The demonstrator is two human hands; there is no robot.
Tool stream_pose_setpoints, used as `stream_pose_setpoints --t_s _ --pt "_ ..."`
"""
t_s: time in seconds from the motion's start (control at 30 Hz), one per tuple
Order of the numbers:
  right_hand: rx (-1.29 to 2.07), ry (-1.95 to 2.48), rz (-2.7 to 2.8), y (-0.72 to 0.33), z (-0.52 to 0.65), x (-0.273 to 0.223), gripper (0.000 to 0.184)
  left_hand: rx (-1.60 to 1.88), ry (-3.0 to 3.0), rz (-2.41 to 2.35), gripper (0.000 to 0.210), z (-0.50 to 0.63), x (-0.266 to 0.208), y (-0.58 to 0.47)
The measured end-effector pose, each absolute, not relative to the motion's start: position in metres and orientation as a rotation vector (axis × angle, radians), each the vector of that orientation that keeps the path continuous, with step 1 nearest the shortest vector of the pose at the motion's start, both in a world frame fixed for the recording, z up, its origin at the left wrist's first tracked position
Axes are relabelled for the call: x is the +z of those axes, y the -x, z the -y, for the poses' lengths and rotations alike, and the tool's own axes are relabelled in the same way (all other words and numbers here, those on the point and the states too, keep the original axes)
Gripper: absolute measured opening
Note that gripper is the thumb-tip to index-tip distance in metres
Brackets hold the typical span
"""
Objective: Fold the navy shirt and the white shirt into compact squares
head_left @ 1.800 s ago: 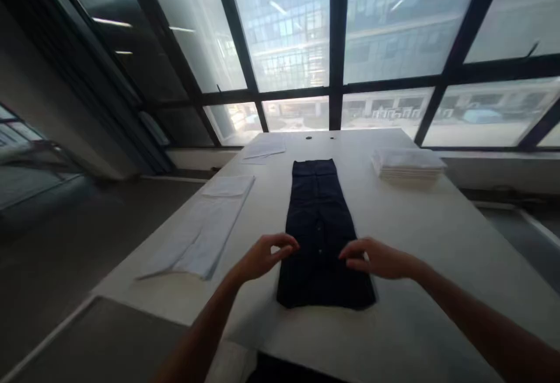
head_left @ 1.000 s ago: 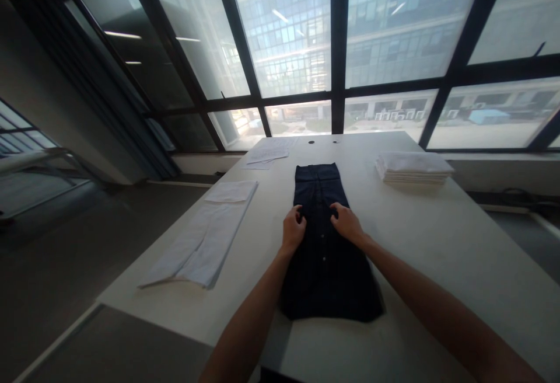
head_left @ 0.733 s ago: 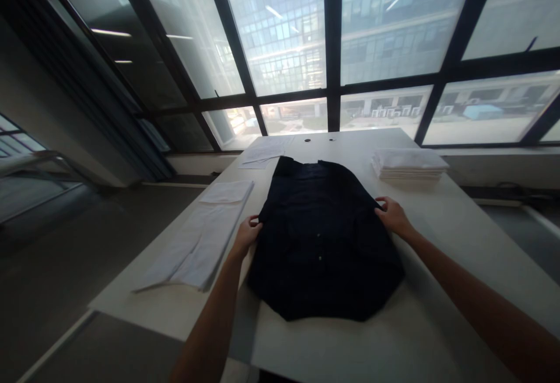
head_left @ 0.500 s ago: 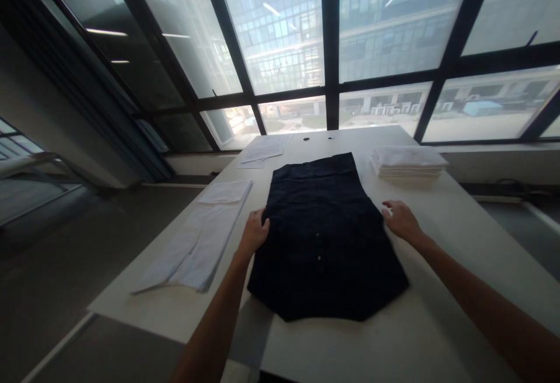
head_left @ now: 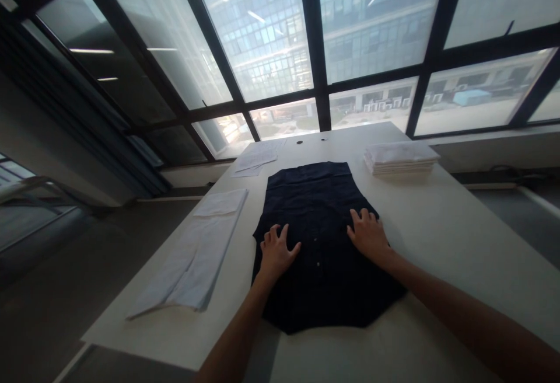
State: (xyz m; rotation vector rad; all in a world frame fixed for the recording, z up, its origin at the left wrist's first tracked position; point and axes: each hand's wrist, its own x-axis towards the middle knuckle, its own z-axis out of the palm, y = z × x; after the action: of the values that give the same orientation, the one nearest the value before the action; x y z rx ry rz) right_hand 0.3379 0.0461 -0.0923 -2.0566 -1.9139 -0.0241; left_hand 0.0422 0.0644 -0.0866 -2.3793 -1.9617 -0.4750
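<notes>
A dark navy garment (head_left: 317,301), folded into a wide panel with a few small buttons down its middle, lies flat on the white table (head_left: 441,231). On its left side rests my left hand (head_left: 277,253), fingers spread over the cloth. My right hand (head_left: 367,232) lies on the right side of the garment, its fingers stretched out and slightly bent. Neither hand grips the fabric. The cloth under both palms is hidden.
White folded fabric (head_left: 201,254) lies along the table's left edge. Printed paper sheets (head_left: 258,158) sit at the back left. A stack of folded white cloth (head_left: 400,158) stands at the back right. Large windows (head_left: 262,32) rise behind the table.
Both hands have moved inward from the garment's side edges onto its top surface, with fingers spread. The whole view has shifted and tilted slightly.
</notes>
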Motion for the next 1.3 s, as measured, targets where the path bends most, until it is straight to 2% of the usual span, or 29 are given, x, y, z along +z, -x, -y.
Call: stream_pose_setpoints --t_s 0.1,0.27,0.37,0.47,0.57,0.63,0.73,0.87,1.0,1.1,1.2,1.3 --pt "0.139 2.107 1.933 -0.341 -0.047 -0.088 0.053 -0.595 2.5 1.892 0.053 -0.066 -0.084 -0.044" --pt "0.316 2.009 1.826 -0.38 -0.051 -0.073 0.056 -1.018 2.402 1.943 0.053 -0.084 -0.062 0.012" --pt "0.207 2.029 1.683 -0.44 -0.043 -0.073 0.052 -1.087 2.178 2.065 0.046 -0.081 -0.046 0.084" --pt "0.116 2.163 1.642 -0.501 -0.024 -0.087 0.052 -0.979 2.009 2.29 0.045 -0.063 -0.041 0.137" --pt "-0.127 2.289 1.718 -0.518 -0.004 -0.095 0.045 -0.938 1.848 2.251 0.04 -0.039 -0.042 0.134" --pt "-0.2 2.189 1.749 -0.496 0.006 -0.091 0.041 -1.002 1.94 2.129 0.036 -0.025 -0.043 0.1" --pt "0.171 1.802 1.867 -0.427 0.016 -0.074 0.036 -1.031 2.559 2.084 0.031 -0.003 -0.043 0.033" --pt "0.912 1.44 2.032 -0.335 0.035 -0.06 0.038 -0.626 3.254 1.964 0.034 0.028 -0.042 -0.029" --pt "1.235 1.189 2.117 -0.306 0.061 -0.044 0.048 -0.43 3.486 1.83 0.034 0.053 -0.031 -0.035" --pt "1.519 0.945 2.278 -0.317 0.075 -0.026 0.052 -0.222 3.851 1.512 0.033 0.066 -0.015 -0.022" --pt "1.568 0.923 2.316 -0.326 0.073 -0.021 0.038 -0.161 4.016 1.37 0.032 0.067 -0.007 -0.016" --pt "1.158 1.177 2.136 -0.316 0.055 -0.036 0.031 -0.579 3.646 1.773 0.039 0.054 -0.019 -0.026"
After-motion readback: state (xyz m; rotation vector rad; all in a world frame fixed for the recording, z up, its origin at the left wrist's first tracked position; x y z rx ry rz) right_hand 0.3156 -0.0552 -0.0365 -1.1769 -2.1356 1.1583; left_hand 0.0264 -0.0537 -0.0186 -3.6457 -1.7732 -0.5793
